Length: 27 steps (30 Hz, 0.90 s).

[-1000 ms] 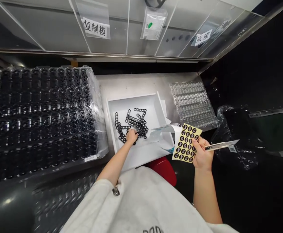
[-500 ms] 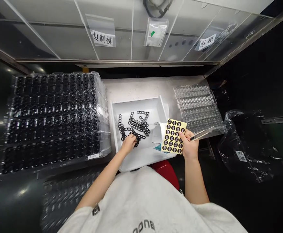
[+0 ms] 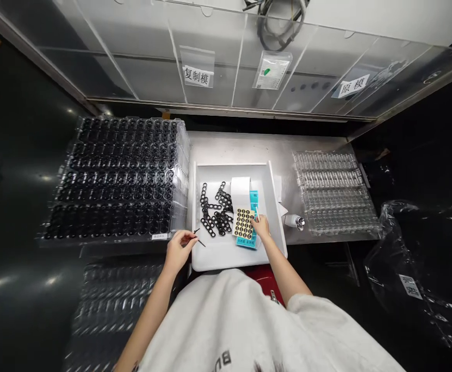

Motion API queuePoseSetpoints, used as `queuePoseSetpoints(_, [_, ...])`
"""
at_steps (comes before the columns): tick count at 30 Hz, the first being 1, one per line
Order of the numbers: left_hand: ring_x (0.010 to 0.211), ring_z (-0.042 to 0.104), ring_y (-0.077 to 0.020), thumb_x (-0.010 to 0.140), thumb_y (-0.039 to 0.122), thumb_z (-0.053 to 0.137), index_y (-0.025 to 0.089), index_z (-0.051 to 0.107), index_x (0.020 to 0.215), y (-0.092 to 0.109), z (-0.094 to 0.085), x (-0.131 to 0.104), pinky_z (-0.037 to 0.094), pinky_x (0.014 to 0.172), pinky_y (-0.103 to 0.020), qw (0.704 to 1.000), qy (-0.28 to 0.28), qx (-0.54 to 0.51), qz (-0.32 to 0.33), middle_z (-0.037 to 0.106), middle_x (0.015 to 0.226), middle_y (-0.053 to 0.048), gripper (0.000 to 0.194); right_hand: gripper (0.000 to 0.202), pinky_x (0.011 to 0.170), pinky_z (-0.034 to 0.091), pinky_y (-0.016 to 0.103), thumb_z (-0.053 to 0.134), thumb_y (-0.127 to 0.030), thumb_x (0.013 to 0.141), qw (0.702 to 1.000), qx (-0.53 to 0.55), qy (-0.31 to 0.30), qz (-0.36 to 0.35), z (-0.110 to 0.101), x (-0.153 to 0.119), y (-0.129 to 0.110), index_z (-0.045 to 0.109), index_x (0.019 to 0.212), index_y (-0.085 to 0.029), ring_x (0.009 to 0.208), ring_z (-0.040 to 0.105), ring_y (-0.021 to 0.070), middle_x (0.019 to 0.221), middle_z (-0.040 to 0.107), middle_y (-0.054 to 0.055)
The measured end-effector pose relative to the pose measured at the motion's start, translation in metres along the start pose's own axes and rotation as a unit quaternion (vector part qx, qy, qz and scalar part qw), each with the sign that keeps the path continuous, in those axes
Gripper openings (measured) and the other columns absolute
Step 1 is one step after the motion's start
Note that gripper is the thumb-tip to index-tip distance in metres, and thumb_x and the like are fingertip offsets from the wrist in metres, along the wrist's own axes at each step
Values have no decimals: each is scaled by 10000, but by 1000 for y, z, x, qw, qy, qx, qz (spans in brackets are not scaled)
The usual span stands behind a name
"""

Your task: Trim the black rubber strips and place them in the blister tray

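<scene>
Head view, landmark: the white tray (image 3: 276,206) in the middle of the worktop (image 3: 226,147).
Left hand: the left hand (image 3: 177,248) is just beside the left wall of the tray, near its front corner; its grip is narrow, pinched on a thin dark part (image 3: 199,238) whose tip reaches over the tray wall. I cannot tell exactly what part it is.
Right hand: the right hand (image 3: 262,225) is inside the tray, at its right side; the fingers lie on the yellow sticker sheet (image 3: 244,224), pressing it flat rather than lifting it.
Sticker sheet: it lies in the tray on a blue card (image 3: 252,241), with black round stickers in rows.
Black strips: a loose pile of black perforated strips (image 3: 214,212) is in the tray, left of the sheet.
Done, as I judge: the large blister tray (image 3: 121,175), left of the white tray, looks filled with dark parts.
Left, as I judge: the pile is not finished; the clear blister tray (image 3: 334,191), right of the white tray, looks empty.
</scene>
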<state>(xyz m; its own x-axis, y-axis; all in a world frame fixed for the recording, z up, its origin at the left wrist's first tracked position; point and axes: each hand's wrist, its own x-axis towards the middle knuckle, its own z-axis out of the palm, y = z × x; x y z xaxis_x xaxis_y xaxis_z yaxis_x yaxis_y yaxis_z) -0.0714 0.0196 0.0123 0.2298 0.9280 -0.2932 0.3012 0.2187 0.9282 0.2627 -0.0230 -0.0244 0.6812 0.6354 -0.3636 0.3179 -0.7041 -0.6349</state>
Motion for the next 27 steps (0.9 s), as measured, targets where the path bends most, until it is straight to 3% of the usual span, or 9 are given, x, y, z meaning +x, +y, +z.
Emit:
queuePoseSetpoints(4, [759,610,-178,737,399,721,189,651,793,-10,-22,-51,502,716,-293,995,75,-50,-31,630,805,-34,229,280,980,471,465,608,-347,924,994,-104,34,19,15,-2,20,611,1140,-168,1149,552,237,1283,564,91])
queuePoseSetpoints(8, [736,612,-173,706,441,740,193,630,781,-24,-34,-108,505,703,-283,973,183,-118,-71,625,772,-25,281,312,1019,426,510,645,-324,882,985,-171,36,-6,16,-7,15,602,1142,-158,1207,513,272,1317,538,104])
queuePoseSetpoints(11, [745,636,-173,676,490,748,195,609,777,-44,-38,-161,521,731,-287,932,293,-184,-110,634,768,-20,341,325,1034,402,533,632,-264,793,977,-197,29,-81,19,-17,-7,602,1081,-116,1247,480,356,1320,512,198])
queuePoseSetpoints(14, [735,676,-182,639,533,765,188,595,768,-78,-43,-229,534,731,-296,859,412,-266,-150,652,749,-18,405,320,1028,413,537,560,-314,709,959,-194,-17,-204,38,-37,-38,596,976,-140,1263,470,426,1199,567,245])
queuePoseSetpoints(17, [713,700,-198,586,527,814,170,579,735,-125,-39,-320,533,671,-288,746,533,-353,-188,666,737,-26,452,291,866,514,553,523,-400,646,923,-180,-129,-314,81,-82,-59,564,872,-221,989,642,425,916,649,177])
queuePoseSetpoints(20, [747,707,-192,641,427,831,152,574,754,-174,-9,-429,540,681,-279,585,654,-429,-216,679,764,-34,393,349,847,529,567,528,-504,621,859,-175,-277,-392,141,-157,-55,534,861,-250,876,683,420,830,671,143])
queuePoseSetpoints(22, [757,693,-164,760,340,771,137,587,815,-199,25,-500,549,699,-280,453,723,-465,-236,671,775,-25,279,411,835,550,540,538,-570,606,794,-184,-397,-422,181,-217,-41,526,860,-246,865,701,405,851,699,147])
queuePoseSetpoints(25, [734,646,-130,904,294,630,117,611,943,-222,88,-593,557,674,-283,250,788,-492,-275,652,839,-25,182,446,742,587,480,577,-610,575,669,-233,-554,-437,227,-303,-13,559,817,-236,764,723,363,796,723,128])
queuePoseSetpoints(27, [752,632,-130,941,322,575,118,608,1042,-227,129,-642,558,665,-286,144,804,-493,-298,647,924,-43,230,440,725,592,441,615,-595,566,589,-265,-624,-440,245,-348,1,602,809,-229,745,726,330,786,731,103])
